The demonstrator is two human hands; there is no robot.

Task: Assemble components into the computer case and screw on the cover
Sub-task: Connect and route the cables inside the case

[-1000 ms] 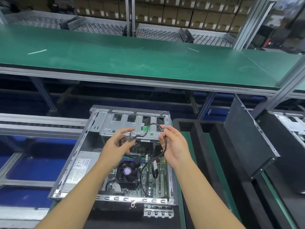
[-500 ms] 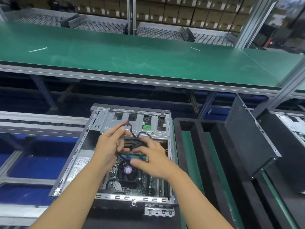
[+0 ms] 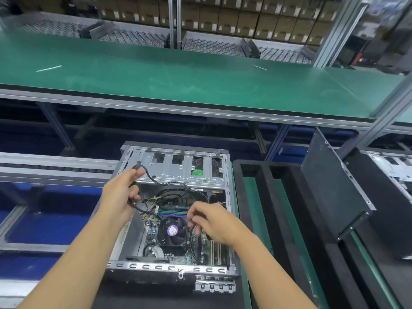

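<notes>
An open computer case (image 3: 178, 267) lies flat in front of me, its motherboard and black CPU fan (image 3: 172, 230) showing. A metal drive cage (image 3: 178, 169) spans its far end. My left hand (image 3: 118, 197) is raised over the case's left side and grips a black cable (image 3: 148, 175) whose end sticks up past my fingers. My right hand (image 3: 211, 221) hovers right of the fan and pinches another black cable (image 3: 193, 241) that runs down over the board. A dark side cover panel (image 3: 330, 192) leans upright to the right.
A black foam tray (image 3: 263, 170) with green-floored slots sits right of the case. Another open case (image 3: 392, 170) stands at the far right. A green conveyor table (image 3: 178, 81) runs across behind, with roller racks and cardboard boxes beyond. A metal rail (image 3: 55, 166) lies to the left.
My right hand has dropped from the drive cage to beside the fan, drawing its cable down. My left hand moved left and up with its cable end.
</notes>
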